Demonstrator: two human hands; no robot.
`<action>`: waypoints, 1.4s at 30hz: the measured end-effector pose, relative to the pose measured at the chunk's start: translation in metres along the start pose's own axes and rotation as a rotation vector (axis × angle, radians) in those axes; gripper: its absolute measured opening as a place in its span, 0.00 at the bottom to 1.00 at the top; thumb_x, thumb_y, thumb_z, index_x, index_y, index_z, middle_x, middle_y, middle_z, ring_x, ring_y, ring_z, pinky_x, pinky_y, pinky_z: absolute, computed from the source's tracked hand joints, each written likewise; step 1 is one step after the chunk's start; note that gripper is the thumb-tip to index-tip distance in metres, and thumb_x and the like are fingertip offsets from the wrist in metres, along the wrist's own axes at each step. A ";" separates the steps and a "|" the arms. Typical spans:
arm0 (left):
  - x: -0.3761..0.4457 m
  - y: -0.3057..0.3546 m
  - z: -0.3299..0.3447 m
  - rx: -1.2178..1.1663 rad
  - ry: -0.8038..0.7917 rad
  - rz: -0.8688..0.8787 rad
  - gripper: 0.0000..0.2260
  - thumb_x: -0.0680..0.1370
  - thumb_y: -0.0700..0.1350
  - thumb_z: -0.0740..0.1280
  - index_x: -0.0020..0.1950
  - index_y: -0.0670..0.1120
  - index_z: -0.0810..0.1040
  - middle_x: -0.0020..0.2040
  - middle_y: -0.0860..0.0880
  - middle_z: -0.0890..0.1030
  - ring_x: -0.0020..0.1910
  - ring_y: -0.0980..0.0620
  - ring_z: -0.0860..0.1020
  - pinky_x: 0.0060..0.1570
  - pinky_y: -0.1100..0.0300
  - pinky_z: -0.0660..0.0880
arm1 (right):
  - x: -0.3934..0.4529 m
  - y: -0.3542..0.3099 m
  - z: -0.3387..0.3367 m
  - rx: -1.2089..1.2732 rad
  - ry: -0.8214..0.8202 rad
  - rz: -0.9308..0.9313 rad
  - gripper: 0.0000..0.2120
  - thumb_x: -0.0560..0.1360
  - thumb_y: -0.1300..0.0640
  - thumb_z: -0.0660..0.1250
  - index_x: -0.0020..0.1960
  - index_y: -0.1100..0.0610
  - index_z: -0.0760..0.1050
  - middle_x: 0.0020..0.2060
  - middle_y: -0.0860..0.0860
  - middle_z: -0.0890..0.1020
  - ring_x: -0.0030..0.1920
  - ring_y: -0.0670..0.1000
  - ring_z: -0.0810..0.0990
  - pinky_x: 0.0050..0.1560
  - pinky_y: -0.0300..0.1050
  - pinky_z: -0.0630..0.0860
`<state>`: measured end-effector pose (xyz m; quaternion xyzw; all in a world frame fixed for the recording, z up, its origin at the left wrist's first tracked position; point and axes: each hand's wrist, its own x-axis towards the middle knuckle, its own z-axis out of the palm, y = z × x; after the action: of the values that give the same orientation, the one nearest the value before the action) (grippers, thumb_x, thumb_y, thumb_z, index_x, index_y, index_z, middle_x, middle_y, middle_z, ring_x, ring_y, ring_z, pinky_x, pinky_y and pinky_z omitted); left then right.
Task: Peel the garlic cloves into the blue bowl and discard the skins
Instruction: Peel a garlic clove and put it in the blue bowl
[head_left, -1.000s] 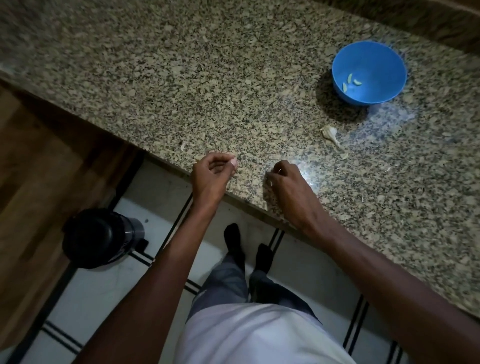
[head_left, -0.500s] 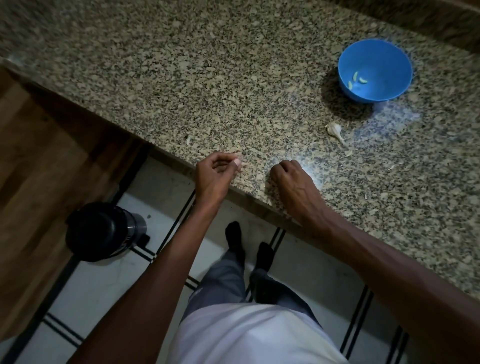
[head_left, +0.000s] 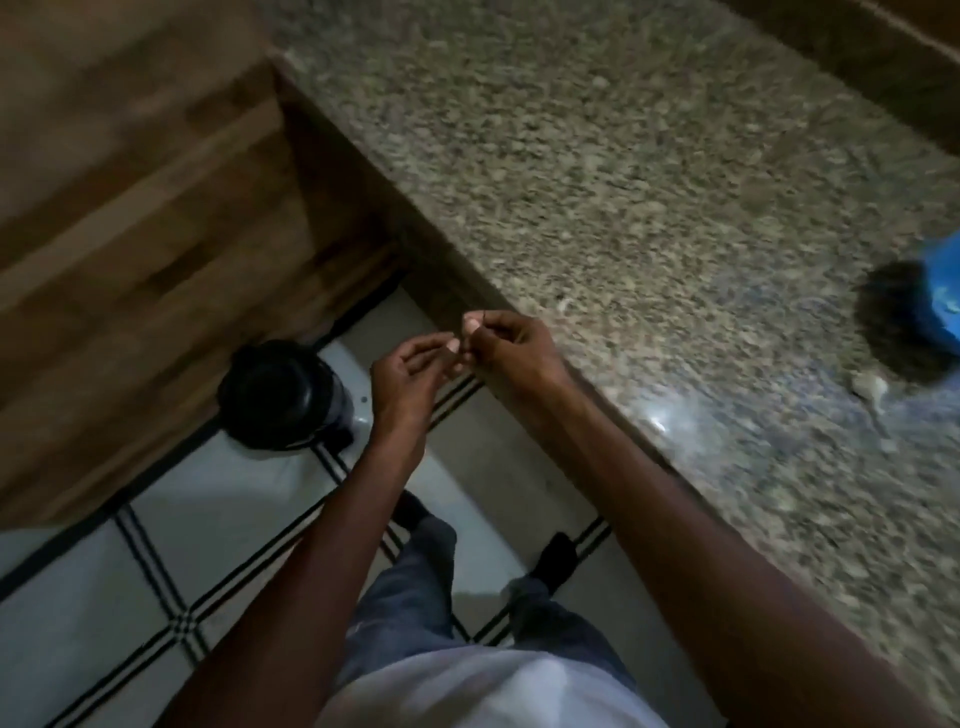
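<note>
Both hands meet at the counter edge, left hand and right hand pinching something tiny, probably garlic skin; blur hides it. The blue bowl sits far right. Next: drop it in the black bin below.

Speckled tan granite counter, blue bowl, black bin, white black-lined floor

Your blue bowl at three o'clock is cut off by the frame edge, smeared with blur. Whatever your fingertips pinch is too small to tell.
</note>
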<state>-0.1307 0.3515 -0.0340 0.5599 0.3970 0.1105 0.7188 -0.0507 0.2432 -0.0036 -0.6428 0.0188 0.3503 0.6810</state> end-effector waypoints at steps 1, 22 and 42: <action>0.010 0.004 -0.026 -0.024 0.045 0.003 0.06 0.78 0.38 0.74 0.55 0.42 0.84 0.50 0.40 0.87 0.50 0.45 0.86 0.53 0.58 0.82 | 0.009 0.003 0.027 0.024 -0.044 0.024 0.04 0.83 0.62 0.68 0.55 0.61 0.81 0.42 0.56 0.85 0.41 0.51 0.85 0.51 0.47 0.84; 0.104 -0.009 -0.361 -0.271 0.582 -0.071 0.08 0.77 0.33 0.73 0.57 0.36 0.82 0.49 0.42 0.86 0.46 0.49 0.86 0.49 0.61 0.82 | 0.136 0.102 0.346 -0.308 -0.319 0.270 0.06 0.83 0.63 0.66 0.51 0.58 0.81 0.45 0.55 0.83 0.45 0.50 0.82 0.50 0.44 0.81; 0.196 -0.135 -0.435 -0.422 0.640 -0.220 0.10 0.77 0.33 0.73 0.57 0.31 0.82 0.50 0.36 0.86 0.45 0.47 0.86 0.49 0.60 0.82 | 0.226 0.255 0.421 -0.298 -0.276 0.418 0.10 0.82 0.65 0.67 0.61 0.69 0.77 0.43 0.55 0.81 0.37 0.46 0.80 0.42 0.39 0.80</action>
<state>-0.3415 0.7346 -0.2670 0.2913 0.6271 0.2811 0.6655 -0.1870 0.7019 -0.2585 -0.6642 0.0060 0.5661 0.4882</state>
